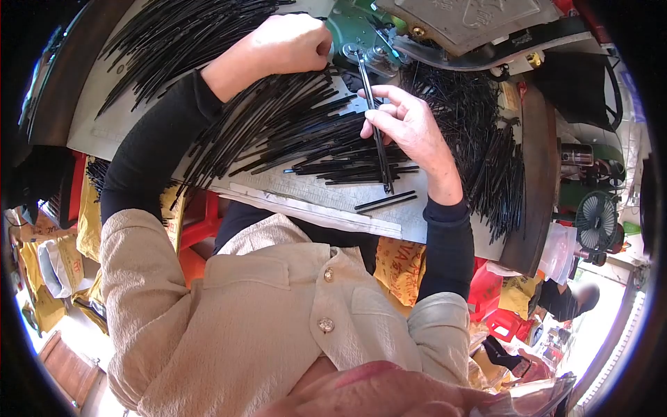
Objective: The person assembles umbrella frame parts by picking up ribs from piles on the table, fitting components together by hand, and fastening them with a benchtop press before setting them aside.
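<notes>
Right hand (413, 131) has a black strip (380, 147) pinched between thumb and fingers; its far end is at the metal discs (353, 51) on the green machine (345, 26), contact unclear, near end over the table (295, 183). Left hand (295, 43) curled at the pile (271, 115), just beside the machine; can't tell if it's gripping anything. Two loose strips (385, 201) lie near the table edge.
</notes>
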The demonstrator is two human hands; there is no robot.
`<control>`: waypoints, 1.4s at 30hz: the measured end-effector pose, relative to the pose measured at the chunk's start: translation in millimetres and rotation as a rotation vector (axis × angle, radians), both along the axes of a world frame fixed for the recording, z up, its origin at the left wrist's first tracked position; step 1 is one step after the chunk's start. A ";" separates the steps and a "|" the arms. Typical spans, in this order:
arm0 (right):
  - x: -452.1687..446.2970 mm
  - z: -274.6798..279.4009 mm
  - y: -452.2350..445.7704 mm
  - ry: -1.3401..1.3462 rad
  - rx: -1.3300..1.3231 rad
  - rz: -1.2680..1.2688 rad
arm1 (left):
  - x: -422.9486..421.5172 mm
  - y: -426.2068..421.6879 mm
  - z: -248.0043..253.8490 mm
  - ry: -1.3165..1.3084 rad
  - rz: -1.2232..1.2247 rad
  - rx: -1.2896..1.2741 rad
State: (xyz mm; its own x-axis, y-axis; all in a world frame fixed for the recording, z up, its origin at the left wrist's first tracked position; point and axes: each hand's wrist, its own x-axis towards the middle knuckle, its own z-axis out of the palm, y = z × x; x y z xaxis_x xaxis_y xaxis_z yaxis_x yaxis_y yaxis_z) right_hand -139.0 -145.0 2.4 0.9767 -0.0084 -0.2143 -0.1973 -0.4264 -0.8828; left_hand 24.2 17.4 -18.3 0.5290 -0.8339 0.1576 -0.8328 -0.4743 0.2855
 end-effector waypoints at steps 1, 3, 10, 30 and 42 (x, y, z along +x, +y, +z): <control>0.1 0.7 0.3 0.000 0.012 0.005 | -0.5 -0.3 -1.5 -0.058 0.009 -0.025; -0.8 3.2 0.9 0.016 0.041 -0.008 | -1.2 0.5 -1.6 -0.064 0.008 -0.041; -1.5 1.8 4.7 0.026 0.177 -0.026 | -0.4 -2.1 0.2 -0.053 -0.055 -0.238; -3.4 -2.3 4.6 0.006 0.344 -0.047 | -17.2 -6.9 -3.3 1.109 -0.054 -0.611; -4.0 -3.2 7.0 -0.022 0.396 -0.090 | -26.3 -15.2 -7.2 1.050 -0.105 -0.696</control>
State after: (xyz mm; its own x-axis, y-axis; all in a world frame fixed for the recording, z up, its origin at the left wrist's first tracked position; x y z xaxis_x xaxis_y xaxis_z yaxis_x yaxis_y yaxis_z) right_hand -143.0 -137.9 -0.8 0.9803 -0.0155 -0.1969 -0.1973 -0.0344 -0.9797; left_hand -2.1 2.3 -25.5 0.6019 -0.7889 0.1241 -0.0784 0.0963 0.9923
